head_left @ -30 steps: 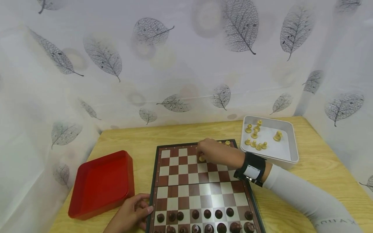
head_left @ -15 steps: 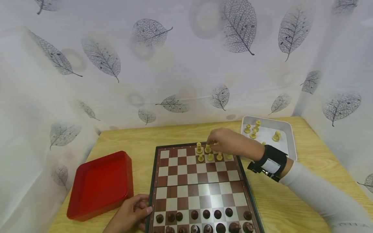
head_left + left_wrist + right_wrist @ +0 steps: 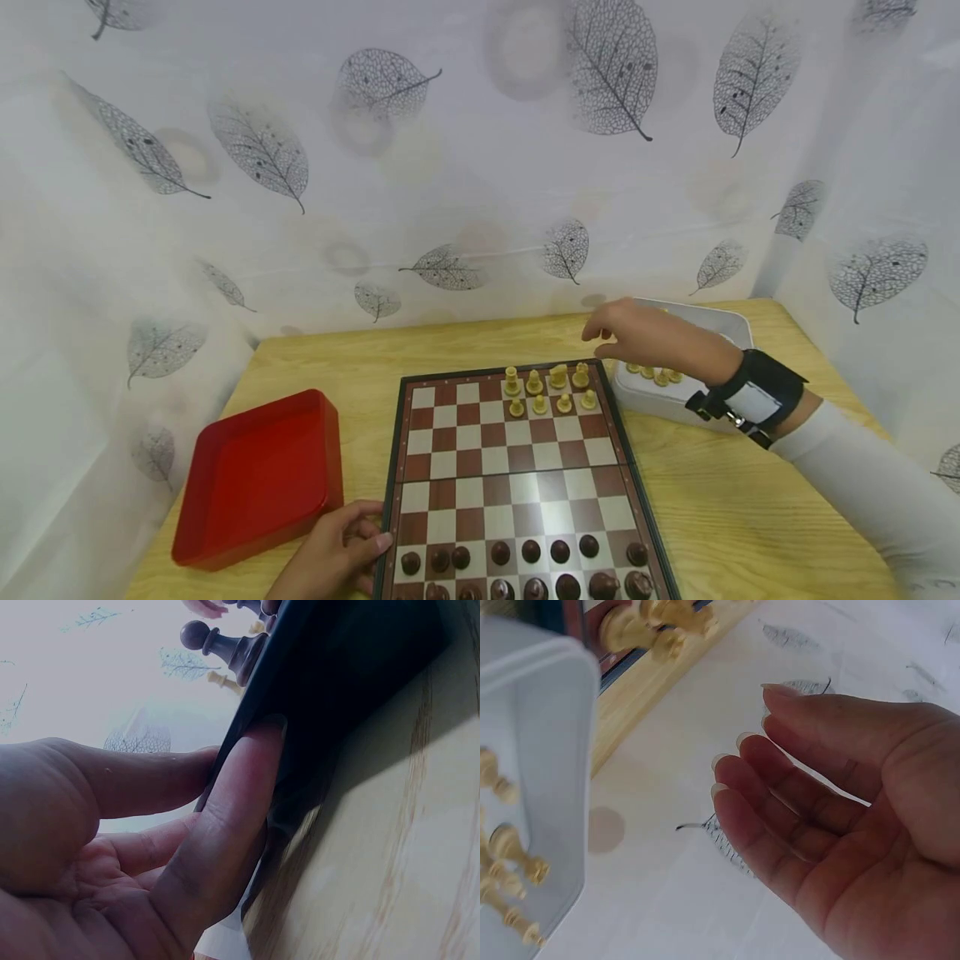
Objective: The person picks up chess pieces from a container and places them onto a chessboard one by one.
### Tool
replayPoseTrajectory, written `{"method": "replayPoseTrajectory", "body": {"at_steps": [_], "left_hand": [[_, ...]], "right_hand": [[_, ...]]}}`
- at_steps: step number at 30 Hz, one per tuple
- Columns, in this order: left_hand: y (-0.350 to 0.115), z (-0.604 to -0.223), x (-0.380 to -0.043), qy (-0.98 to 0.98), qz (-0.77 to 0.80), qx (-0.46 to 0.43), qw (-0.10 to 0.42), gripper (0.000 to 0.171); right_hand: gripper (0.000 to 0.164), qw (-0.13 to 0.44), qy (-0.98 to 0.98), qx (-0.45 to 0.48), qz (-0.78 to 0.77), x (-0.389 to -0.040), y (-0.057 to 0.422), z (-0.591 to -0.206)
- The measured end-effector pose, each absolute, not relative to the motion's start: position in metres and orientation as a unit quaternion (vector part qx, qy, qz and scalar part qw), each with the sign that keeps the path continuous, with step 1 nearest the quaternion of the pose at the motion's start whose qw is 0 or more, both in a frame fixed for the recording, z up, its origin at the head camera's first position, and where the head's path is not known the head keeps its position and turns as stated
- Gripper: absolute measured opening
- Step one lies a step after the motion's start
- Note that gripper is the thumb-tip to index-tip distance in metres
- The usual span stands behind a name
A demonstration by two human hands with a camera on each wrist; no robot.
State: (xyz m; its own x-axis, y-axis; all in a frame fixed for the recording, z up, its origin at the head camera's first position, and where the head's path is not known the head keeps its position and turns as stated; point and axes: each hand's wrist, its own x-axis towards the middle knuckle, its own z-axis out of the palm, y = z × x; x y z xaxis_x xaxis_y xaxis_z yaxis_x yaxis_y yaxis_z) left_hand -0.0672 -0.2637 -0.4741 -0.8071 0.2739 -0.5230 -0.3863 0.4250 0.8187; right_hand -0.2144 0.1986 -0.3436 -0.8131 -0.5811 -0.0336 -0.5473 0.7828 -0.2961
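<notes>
My left hand point(image 3: 333, 546) pinches the left edge of the chessboard point(image 3: 480, 460). In the left wrist view the thumb and fingers point(image 3: 236, 787) meet at the board's dark rim, next to a dark pawn point(image 3: 244, 656). My right hand point(image 3: 637, 333) hangs above the near left part of the white box point(image 3: 738, 323), palm empty and fingers loosely bent. Two short rows of cream chess pieces point(image 3: 558, 377) stand at the board's far right corner. Dark chess pieces point(image 3: 531, 551) line the near side. More cream pieces point(image 3: 517, 855) lie in the box, partly hidden by the right hand in the head view.
A red tray point(image 3: 258, 467) sits on the wooden table point(image 3: 720, 483) left of the board. Behind the table hangs a pale curtain point(image 3: 480, 167) with a leaf print.
My right hand has withdrawn from the board's far rows and moved right, over to the white box. Cream pieces it had covered now show. The left hand keeps its place.
</notes>
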Motion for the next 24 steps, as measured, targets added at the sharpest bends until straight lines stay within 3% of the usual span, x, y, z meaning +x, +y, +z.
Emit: {"method": "replayPoseTrajectory", "body": {"at_steps": [24], "left_hand": [[-0.263,-0.472,-0.067,0.788,0.53,-0.036,0.312,0.073]], "right_hand": [[0.031,0.134,0.966,-0.188,-0.113,-0.229,0.276,-0.365]]}}
